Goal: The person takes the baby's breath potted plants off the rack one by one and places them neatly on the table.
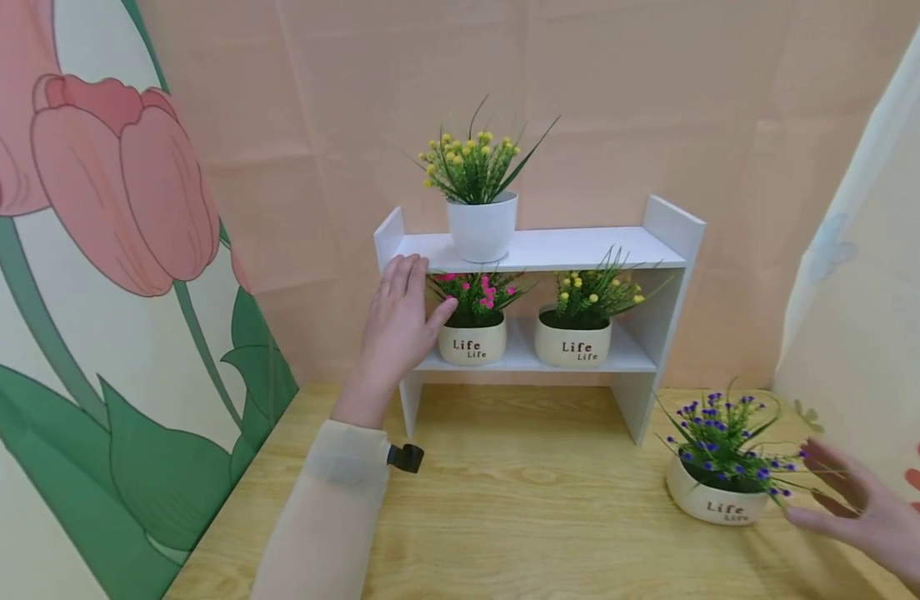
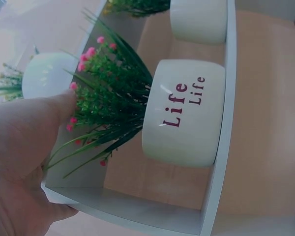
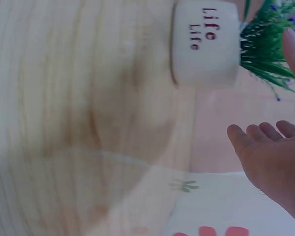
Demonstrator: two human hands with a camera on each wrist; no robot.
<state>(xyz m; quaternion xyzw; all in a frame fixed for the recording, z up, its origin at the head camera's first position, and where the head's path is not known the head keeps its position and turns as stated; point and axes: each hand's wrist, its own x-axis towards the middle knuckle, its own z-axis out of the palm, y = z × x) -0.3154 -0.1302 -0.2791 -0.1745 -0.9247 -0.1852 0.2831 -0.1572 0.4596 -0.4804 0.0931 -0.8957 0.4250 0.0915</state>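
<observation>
My left hand (image 1: 400, 321) rests at the upper left corner of a white two-tier shelf (image 1: 580, 246), fingers straight. Close by its thumb is a cream pot with pink flowers (image 1: 472, 343) on the lower tier, also large in the left wrist view. A cream pot of purple flowers (image 1: 718, 496) stands on the table, right of the shelf. Beside it, my right hand (image 1: 865, 508) is spread, thumb and fingers apart. In the right wrist view a gap shows between that hand (image 3: 280, 157) and the pot (image 3: 206, 44).
A white round pot with yellow flowers (image 1: 482, 229) stands on the upper tier. Another cream pot with yellow flowers (image 1: 574, 343) is at the lower tier's right. The wooden table (image 1: 505, 500) meets a peach cloth backdrop (image 1: 340, 192); tulip-printed cloth (image 1: 122, 192) hangs at left.
</observation>
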